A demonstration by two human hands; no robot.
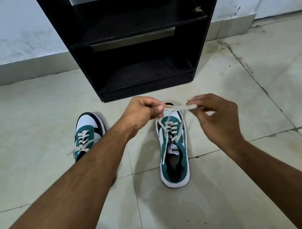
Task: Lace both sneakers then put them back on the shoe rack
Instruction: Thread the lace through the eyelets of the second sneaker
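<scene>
Teal suede and white leather mark both sneakers, which stand toes-away on the pale tiled floor (227, 190) just in front of the black shoe rack (136, 42).

The left sneaker (88, 131) looks finished: its cream lace is crossed through the eyelets and a bow sits at the top, its loose ends trailing to the left. A forearm covers the shoe's near half, so the heel cannot be checked.

The right sneaker (173, 149) is laced up through the eyelets too, but not yet tied. The left hand (142, 113) hovers over its toe, fingers curled in and pinching one lace end, which runs down to the eyelets. The right hand (218, 115) is just to the right, its fingertips pressed on the other stretch of lace (181, 107), pulled flat between the two hands. Motion blur there makes it hard to say whether a first crossing has been formed or the ends are only being drawn even.

By my reading, the lacing is close to done: what is left on this shoe is the knot and bow.

Neither sneaker is on the rack. Both visible shelves, the near lower one and the one above, are bare, so returning the pair is wholly ahead.
</scene>
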